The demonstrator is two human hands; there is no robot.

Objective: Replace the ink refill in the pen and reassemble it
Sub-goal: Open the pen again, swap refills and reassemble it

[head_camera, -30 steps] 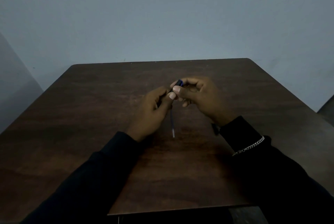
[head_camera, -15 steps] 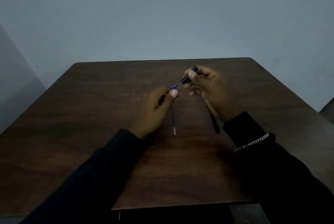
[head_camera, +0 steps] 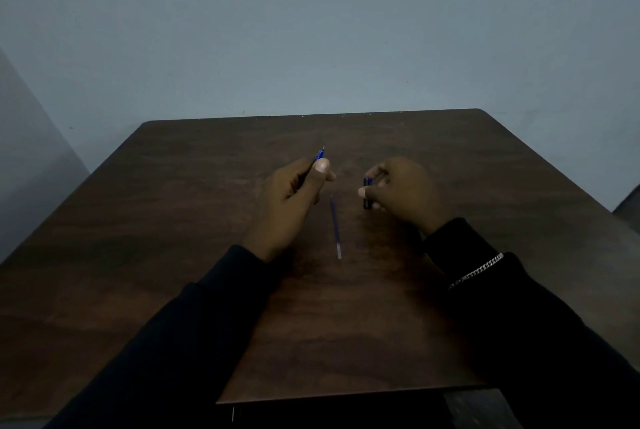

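Pen body pinched in my left grip, blue tip toward the far edge; right grip curled round a short dark-blue piece. Loose refill lies on the worktop between them. I judge it disassembled; swap and reassembly remain. No brand or writing legible.

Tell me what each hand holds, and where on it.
The left hand pinches the pen body just below its blue tip. The right hand pinches the short dark-blue pen piece at its middle. The refill lies unheld on the table.
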